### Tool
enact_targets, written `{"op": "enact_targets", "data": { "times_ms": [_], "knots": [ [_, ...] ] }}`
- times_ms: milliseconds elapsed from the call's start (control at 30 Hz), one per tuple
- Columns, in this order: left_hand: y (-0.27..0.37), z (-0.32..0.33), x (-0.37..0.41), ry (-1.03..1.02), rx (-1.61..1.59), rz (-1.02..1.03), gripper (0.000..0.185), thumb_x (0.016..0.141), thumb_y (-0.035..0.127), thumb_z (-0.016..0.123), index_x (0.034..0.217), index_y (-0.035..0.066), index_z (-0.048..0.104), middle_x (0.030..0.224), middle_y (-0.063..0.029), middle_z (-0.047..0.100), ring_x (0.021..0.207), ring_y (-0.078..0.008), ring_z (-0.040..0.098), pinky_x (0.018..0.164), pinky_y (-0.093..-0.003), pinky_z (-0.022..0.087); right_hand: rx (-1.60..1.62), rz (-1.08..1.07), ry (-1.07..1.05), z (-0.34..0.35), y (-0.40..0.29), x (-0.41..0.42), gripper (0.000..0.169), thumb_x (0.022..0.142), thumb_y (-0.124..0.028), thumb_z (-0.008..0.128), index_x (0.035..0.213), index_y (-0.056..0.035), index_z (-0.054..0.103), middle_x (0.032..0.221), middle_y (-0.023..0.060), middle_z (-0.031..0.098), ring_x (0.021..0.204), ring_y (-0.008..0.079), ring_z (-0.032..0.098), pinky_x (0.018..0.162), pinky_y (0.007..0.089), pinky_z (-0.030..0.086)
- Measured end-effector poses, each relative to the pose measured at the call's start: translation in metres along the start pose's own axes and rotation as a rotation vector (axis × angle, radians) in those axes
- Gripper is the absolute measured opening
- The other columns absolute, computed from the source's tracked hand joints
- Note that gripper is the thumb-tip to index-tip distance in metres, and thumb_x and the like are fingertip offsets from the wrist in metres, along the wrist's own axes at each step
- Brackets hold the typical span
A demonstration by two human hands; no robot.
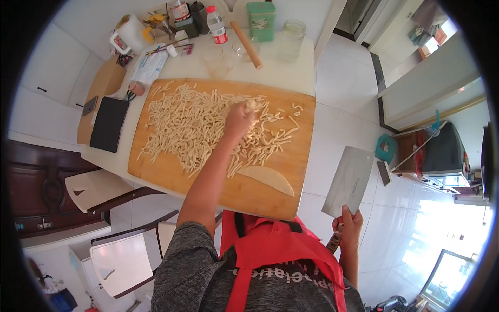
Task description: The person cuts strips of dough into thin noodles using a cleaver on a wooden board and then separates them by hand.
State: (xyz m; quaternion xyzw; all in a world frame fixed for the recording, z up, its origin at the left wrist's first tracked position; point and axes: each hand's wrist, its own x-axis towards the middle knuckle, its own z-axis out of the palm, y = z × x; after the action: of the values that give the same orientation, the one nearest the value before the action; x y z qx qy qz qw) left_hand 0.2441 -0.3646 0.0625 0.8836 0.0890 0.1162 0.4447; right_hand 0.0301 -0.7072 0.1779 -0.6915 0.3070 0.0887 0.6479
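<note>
My left hand (238, 121) is over the right part of a heap of cut dough noodles (187, 124), its fingers closed around a small bunch of noodles (252, 105). The heap covers much of a wooden board (269, 206). A half-round flat piece of dough (269, 178) lies near the board's front right corner. Off the board's right side, above the floor, my right hand (349, 222) grips the handle of a broad cleaver (348, 181), its blade pointing away from me.
Behind the board stand a rolling pin (246, 45), a glass jar (292, 41), a green tin (261, 21), a plastic bottle (216, 25) and a white jug (130, 35). A black tablet (109, 124) lies at the left. Chairs (121, 265) stand by the table's front left.
</note>
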Motion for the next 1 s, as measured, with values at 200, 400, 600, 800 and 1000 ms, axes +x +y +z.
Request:
{"op": "enact_targets", "data": {
  "times_ms": [200, 400, 600, 800, 1000],
  "knots": [
    [0.017, -0.068, -0.002, 0.018, -0.094, -0.345, 0.035, 0.09, 0.033, 0.055, 0.087, -0.001, 0.058, 0.069, -0.0119, 0.058, 0.063, -0.0237, 0.058, 0.06, -0.0351, 0.045, -0.043, 0.013, -0.121, 0.025, -0.014, 0.018, 0.022, 0.091, -0.021, 0.057, 0.092, 0.0, 0.051, 0.055, 0.0057, 0.052, 0.042, 0.014, 0.051, 0.038, 0.0262, 0.039],
    [0.003, -0.083, -0.021, -0.067, -0.34, -0.361, 0.033, 0.084, 0.012, 0.06, 0.115, 0.002, 0.056, 0.093, -0.0063, 0.063, 0.077, -0.013, 0.058, 0.064, -0.0276, 0.046, -0.1, 0.0, -0.292, 0.036, -0.038, 0.049, 0.022, 0.091, -0.02, 0.057, 0.092, 0.0015, 0.053, 0.055, 0.0057, 0.052, 0.044, 0.0133, 0.052, 0.04, 0.0259, 0.04],
    [0.014, -0.066, -0.042, -0.062, -0.296, -0.243, 0.049, 0.078, 0.002, 0.058, 0.127, 0.005, 0.051, 0.126, -0.0129, 0.051, 0.113, -0.0244, 0.052, 0.094, -0.0339, 0.042, -0.196, 0.026, -0.421, 0.021, -0.053, 0.102, 0.021, 0.091, -0.019, 0.056, 0.092, 0.0016, 0.052, 0.056, 0.0055, 0.052, 0.044, 0.0133, 0.052, 0.04, 0.0261, 0.04],
    [0.017, -0.01, -0.111, 0.382, 0.174, -0.211, 0.048, 0.08, 0.008, 0.061, 0.126, 0.004, 0.048, 0.13, -0.02, 0.044, 0.12, -0.0355, 0.043, 0.101, -0.0396, 0.036, -0.215, -0.038, -0.557, -0.019, -0.072, 0.167, 0.02, 0.092, -0.02, 0.055, 0.094, 0.0004, 0.052, 0.057, 0.0057, 0.053, 0.045, 0.0132, 0.053, 0.041, 0.0254, 0.04],
    [0.076, 0.098, -0.219, 0.505, 0.449, -0.484, 0.066, 0.08, 0.021, 0.063, 0.136, 0.002, 0.035, 0.14, -0.0237, 0.031, 0.128, -0.0431, 0.031, 0.107, -0.0486, 0.026, -0.261, -0.092, -0.673, -0.037, -0.098, 0.199, 0.022, 0.092, -0.021, 0.054, 0.095, 0.001, 0.052, 0.059, 0.006, 0.052, 0.045, 0.0135, 0.053, 0.041, 0.0258, 0.041]
  ]
}}
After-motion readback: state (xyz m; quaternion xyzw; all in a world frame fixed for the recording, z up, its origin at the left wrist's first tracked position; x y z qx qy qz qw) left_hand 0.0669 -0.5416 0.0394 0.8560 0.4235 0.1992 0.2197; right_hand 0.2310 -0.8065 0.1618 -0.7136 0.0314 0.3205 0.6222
